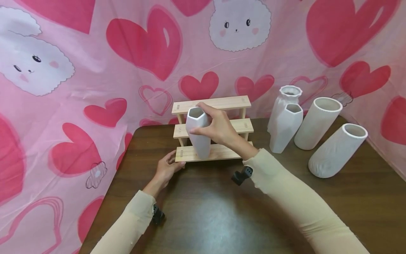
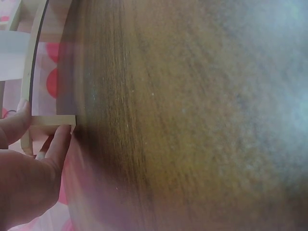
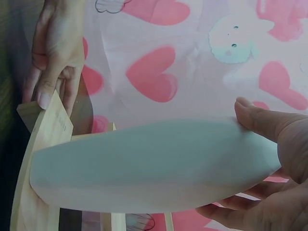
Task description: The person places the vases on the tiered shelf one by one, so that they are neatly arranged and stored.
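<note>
A white faceted vase stands on the lowest step of a three-tier wooden stand, toward its left side. My right hand grips it near the top, thumb on one side and fingers on the other; in the right wrist view the vase has its base against the bottom board. With my left hand I hold the left end of that lowest board. The left wrist view has the thumb on the board's edge and fingers at the short support leg under it.
Right of the stand are a ruffled-rim white vase, a faceted white vase, a tall round-mouthed white vase and a textured white vase. They stand on the dark wooden table. A pink heart-patterned cloth hangs behind.
</note>
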`<action>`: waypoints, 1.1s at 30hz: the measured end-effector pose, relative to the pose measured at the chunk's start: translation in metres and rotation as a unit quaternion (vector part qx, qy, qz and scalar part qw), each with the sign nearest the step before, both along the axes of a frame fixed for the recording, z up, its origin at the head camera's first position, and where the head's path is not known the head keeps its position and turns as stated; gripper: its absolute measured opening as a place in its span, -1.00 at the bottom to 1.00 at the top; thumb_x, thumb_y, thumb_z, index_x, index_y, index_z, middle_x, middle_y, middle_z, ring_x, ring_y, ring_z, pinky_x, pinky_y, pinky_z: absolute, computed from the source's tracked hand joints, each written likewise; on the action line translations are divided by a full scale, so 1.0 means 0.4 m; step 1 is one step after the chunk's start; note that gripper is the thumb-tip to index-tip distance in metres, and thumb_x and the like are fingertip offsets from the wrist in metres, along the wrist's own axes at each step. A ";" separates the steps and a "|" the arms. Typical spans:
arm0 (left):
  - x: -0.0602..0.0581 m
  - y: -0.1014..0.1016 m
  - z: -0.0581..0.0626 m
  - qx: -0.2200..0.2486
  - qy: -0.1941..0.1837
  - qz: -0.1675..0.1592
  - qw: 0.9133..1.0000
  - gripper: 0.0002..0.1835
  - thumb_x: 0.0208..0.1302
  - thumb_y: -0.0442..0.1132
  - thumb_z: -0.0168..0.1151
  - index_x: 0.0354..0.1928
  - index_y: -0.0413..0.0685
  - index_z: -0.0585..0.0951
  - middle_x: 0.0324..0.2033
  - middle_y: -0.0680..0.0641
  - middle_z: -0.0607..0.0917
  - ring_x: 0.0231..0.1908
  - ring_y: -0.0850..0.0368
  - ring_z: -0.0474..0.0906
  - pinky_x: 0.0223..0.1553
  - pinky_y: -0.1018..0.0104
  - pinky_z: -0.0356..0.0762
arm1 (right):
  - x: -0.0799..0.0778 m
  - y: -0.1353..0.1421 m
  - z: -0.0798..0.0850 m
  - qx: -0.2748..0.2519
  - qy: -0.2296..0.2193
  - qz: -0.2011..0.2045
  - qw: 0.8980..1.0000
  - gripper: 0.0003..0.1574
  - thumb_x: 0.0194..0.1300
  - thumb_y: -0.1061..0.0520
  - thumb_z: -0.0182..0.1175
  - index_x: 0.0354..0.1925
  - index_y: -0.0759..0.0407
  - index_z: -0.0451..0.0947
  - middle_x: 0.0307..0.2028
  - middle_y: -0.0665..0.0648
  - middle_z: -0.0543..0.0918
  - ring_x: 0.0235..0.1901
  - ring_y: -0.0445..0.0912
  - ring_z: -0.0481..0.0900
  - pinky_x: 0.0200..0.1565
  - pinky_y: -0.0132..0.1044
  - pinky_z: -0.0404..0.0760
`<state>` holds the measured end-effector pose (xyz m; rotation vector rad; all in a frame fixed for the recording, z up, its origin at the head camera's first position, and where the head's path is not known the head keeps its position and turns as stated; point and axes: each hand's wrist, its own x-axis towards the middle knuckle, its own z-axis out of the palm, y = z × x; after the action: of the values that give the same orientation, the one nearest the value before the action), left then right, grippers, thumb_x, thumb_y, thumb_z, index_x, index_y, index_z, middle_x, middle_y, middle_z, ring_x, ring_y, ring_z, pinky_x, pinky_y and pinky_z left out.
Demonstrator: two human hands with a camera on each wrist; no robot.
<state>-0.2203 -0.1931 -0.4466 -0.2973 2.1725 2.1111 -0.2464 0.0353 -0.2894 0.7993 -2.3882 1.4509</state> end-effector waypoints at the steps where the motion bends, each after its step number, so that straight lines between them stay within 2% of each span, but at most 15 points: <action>1: 0.000 0.000 0.000 0.002 -0.001 0.001 1.000 -0.27 0.17 -0.52 0.29 0.39 -0.18 0.29 0.09 -0.35 0.55 -0.31 0.24 0.63 -0.12 0.33 0.65 | -0.002 0.000 0.000 0.004 0.000 0.001 1.000 -0.14 -0.11 0.09 0.58 0.18 0.09 0.47 -0.13 0.10 0.65 -0.23 -0.05 0.58 -0.23 -0.22 0.66; 9: 0.005 0.002 -0.001 0.003 -0.004 -0.001 1.000 -0.27 0.18 -0.52 0.29 0.39 -0.15 0.29 0.09 -0.33 0.55 -0.30 0.23 0.63 -0.10 0.31 0.65 | -0.016 -0.002 -0.003 0.052 -0.019 0.005 0.998 -0.01 -0.02 0.05 0.54 0.33 0.07 0.30 0.03 0.13 0.56 -0.10 -0.03 0.54 -0.11 -0.16 0.65; 18: 0.004 0.001 -0.003 0.001 0.005 -0.003 1.000 -0.27 0.18 -0.51 0.30 0.39 -0.19 0.27 0.12 -0.36 0.52 -0.26 0.23 0.62 -0.10 0.33 0.65 | -0.017 0.001 -0.004 0.062 -0.013 0.002 0.998 0.04 -0.04 0.02 0.55 0.35 0.05 0.27 0.10 0.12 0.50 -0.05 -0.04 0.51 -0.07 -0.18 0.63; 22: 0.002 0.001 -0.002 -0.004 0.005 -0.003 1.000 -0.27 0.18 -0.51 0.29 0.39 -0.20 0.27 0.12 -0.36 0.52 -0.25 0.23 0.62 -0.09 0.33 0.64 | -0.015 0.009 -0.009 0.051 -0.012 0.007 0.999 0.12 -0.05 -0.01 0.55 0.40 0.04 0.22 0.20 0.14 0.42 0.04 -0.03 0.47 0.03 -0.15 0.60; 27: 0.002 0.002 -0.002 0.000 0.004 -0.001 1.000 -0.27 0.18 -0.51 0.29 0.39 -0.20 0.27 0.13 -0.38 0.52 -0.27 0.24 0.62 -0.07 0.30 0.64 | -0.004 0.054 -0.014 0.022 0.032 -0.019 0.999 0.11 -0.08 -0.04 0.56 0.39 0.04 0.26 0.28 0.09 0.36 0.24 -0.06 0.33 0.27 -0.09 0.38; 31: 0.001 0.002 -0.004 0.002 0.003 -0.004 1.000 -0.27 0.17 -0.51 0.29 0.39 -0.20 0.28 0.12 -0.40 0.52 -0.30 0.24 0.63 -0.07 0.29 0.64 | 0.016 0.119 -0.012 0.003 0.067 -0.054 0.996 0.05 -0.09 0.01 0.57 0.35 0.05 0.33 0.26 0.05 0.40 0.28 -0.10 0.27 0.32 -0.05 0.29; 33: -0.001 0.001 -0.005 0.003 0.004 -0.003 1.000 -0.27 0.17 -0.52 0.29 0.39 -0.19 0.28 0.12 -0.40 0.52 -0.30 0.24 0.63 -0.07 0.29 0.64 | 0.029 0.151 -0.008 -0.006 0.068 -0.066 0.996 0.04 -0.08 0.05 0.57 0.34 0.02 0.33 0.26 0.04 0.41 0.27 -0.10 0.28 0.28 -0.03 0.35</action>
<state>-0.2206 -0.1928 -0.4486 -0.2812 2.1694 2.1184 -0.2348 0.0958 -0.2927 0.6998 -2.2829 1.3160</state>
